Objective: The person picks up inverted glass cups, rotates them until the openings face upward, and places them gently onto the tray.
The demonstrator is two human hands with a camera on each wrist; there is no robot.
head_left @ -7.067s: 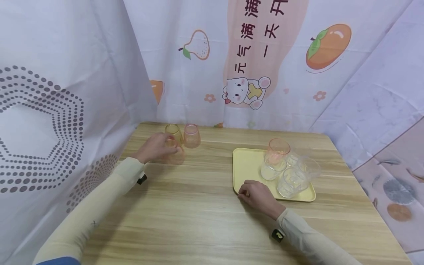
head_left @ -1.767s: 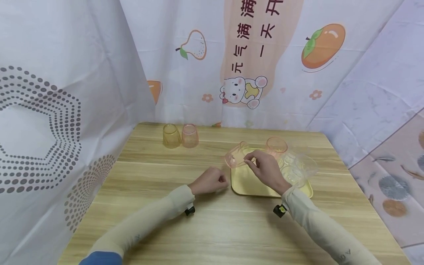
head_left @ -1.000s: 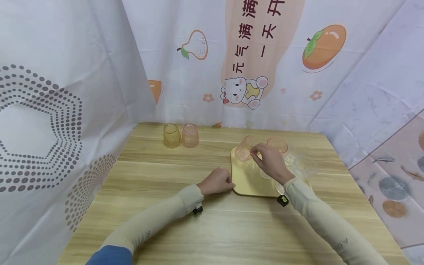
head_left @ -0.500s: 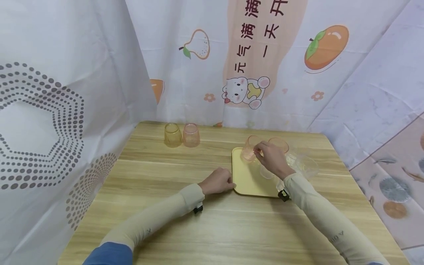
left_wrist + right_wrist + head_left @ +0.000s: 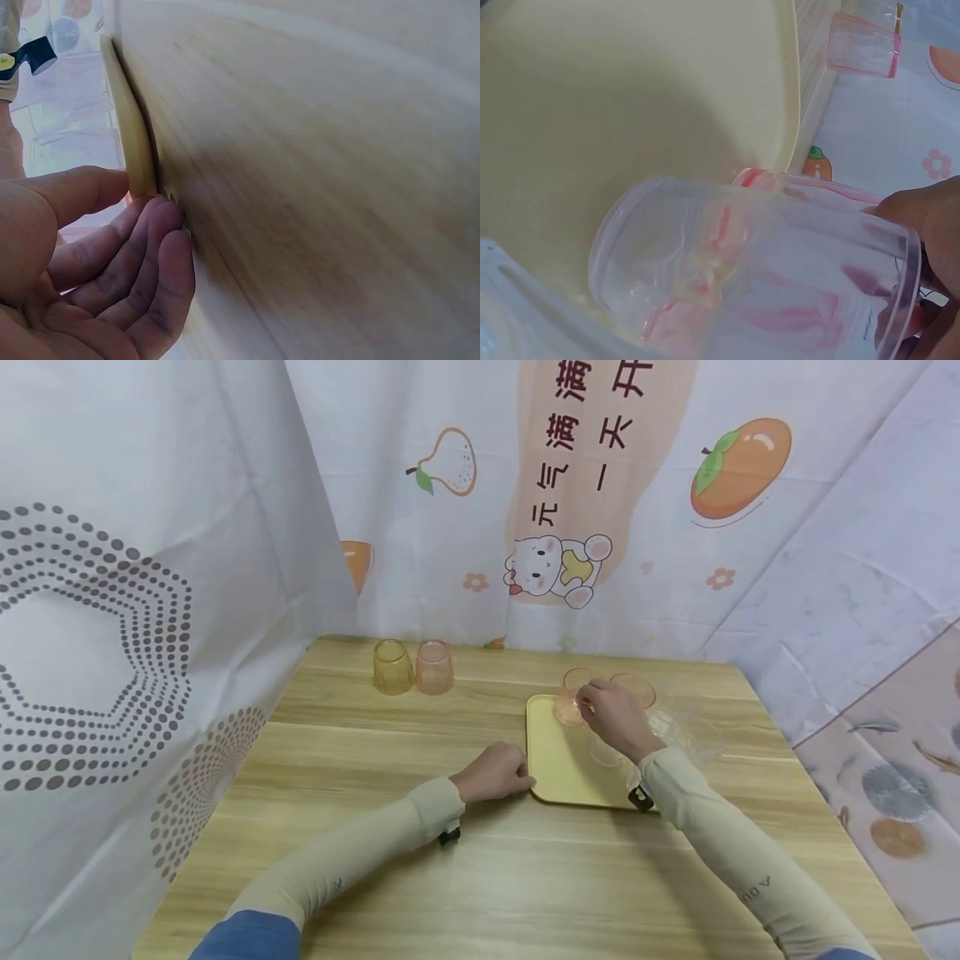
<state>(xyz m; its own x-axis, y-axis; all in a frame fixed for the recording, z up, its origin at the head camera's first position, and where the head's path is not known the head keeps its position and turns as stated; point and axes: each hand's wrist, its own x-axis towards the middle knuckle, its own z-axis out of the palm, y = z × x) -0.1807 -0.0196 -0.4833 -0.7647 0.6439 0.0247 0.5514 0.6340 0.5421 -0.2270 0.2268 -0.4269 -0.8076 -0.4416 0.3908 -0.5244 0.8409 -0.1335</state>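
A yellow tray (image 5: 558, 764) lies on the wooden table. My right hand (image 5: 587, 703) pinches the rim of a see-through pink cup (image 5: 570, 700), which stands at the tray's far left corner. In the right wrist view that pink cup (image 5: 765, 270) fills the frame, with my fingers (image 5: 930, 225) on its rim over the tray (image 5: 630, 112). My left hand (image 5: 517, 774) is at the tray's near left corner. Its thumb (image 5: 82, 191) lies on the tray's edge (image 5: 135, 150) and its fingers curl against the table.
A second pink cup (image 5: 636, 685) and several clear cups (image 5: 693, 735) crowd the tray's right half. A yellow cup (image 5: 392, 667) and a pink cup (image 5: 434, 667) stand upside down at the table's far left. Printed cloth walls enclose the table on three sides.
My right hand moved the pink cup from a tilt over the tray's left edge to upright at its far left corner. My left hand came from the far cups to the tray's corner.
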